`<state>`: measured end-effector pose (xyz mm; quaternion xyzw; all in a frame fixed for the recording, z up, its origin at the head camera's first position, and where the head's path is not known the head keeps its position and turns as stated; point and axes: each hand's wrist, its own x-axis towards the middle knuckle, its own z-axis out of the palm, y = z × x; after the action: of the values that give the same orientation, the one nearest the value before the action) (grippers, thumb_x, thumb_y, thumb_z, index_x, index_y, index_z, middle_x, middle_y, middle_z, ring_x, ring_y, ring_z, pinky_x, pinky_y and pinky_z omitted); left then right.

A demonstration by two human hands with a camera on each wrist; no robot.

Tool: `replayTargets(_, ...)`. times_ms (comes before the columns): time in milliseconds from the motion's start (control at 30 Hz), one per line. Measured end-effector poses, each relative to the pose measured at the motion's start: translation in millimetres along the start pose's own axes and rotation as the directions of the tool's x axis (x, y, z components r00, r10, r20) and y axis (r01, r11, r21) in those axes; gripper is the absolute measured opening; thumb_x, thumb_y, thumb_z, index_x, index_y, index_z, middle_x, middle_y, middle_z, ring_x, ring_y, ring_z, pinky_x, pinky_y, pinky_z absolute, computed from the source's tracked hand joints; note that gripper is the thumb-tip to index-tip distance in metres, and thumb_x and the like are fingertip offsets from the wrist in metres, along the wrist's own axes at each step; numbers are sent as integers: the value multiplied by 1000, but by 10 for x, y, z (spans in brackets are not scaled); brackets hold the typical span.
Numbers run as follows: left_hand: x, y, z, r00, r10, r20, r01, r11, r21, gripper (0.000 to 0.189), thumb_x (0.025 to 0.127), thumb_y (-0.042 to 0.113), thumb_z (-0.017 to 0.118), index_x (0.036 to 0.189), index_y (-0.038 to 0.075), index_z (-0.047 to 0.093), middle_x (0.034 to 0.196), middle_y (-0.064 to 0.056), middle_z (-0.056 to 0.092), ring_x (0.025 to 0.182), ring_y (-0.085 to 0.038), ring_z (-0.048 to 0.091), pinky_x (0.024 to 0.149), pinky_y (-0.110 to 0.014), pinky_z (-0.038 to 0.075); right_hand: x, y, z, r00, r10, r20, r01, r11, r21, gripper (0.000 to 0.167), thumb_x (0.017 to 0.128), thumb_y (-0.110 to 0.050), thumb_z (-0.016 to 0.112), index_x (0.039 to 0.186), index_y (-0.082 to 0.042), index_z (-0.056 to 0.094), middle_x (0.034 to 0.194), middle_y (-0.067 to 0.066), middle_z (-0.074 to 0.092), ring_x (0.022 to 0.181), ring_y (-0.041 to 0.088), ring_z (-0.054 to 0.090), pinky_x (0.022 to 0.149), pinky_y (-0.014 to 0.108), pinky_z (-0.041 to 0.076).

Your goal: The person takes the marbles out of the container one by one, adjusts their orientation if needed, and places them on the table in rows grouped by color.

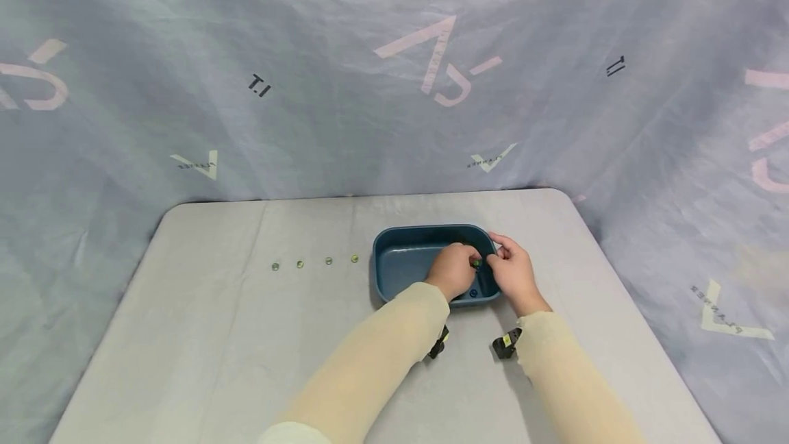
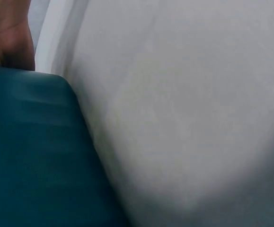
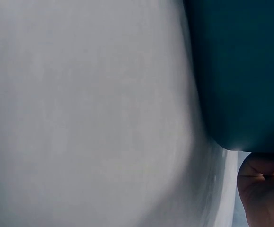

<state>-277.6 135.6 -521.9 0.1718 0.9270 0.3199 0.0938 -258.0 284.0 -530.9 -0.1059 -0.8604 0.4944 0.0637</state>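
A dark teal plastic bin (image 1: 403, 230) lies on the table, its side filling part of both wrist views. My right hand (image 1: 514, 271) grips its right rim, thumb at the inner edge and fingers towards the back corner. Inside the bin, my left hand (image 1: 453, 269) reaches to the right end with curled fingers. A green glass marble (image 1: 477, 263) shows right at its fingertips; whether they pinch it I cannot tell. Closer to the front wall lies a dark blue marble (image 1: 473, 292). The left forearm hides part of the bin's front.
Left of the bin, several small clear-greenish glass marbles stand spaced in a row, from the leftmost marble (image 1: 275, 266) to the one nearest the bin (image 1: 354, 259). Black wrist cameras (image 1: 505, 344) hang under the sleeves. A grey cloth curtain (image 1: 345, 88) rises behind the table (image 1: 185, 334).
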Motion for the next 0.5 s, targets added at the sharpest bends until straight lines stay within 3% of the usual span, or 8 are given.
replayTargets(333,64,-30,81,994,6,107,-7,1000,17,42,98,3,63,136,21,69,134,4,65,124,-13,59,90,-25,51,-8,54,-14,1000,-4,-6,4,1000,-9,49,95,0,57,143,-8,61,76,2,46,64,18,43,55,27,36)
replayTargets(500,72,-43,67,994,-16,104,16,1000,0,40,98,5,64,135,21,69,134,2,63,119,-13,60,89,-25,52,1,24,5,1000,-3,-6,3,1000,-3,49,95,0,57,143,-9,61,76,2,46,64,19,42,55,27,35)
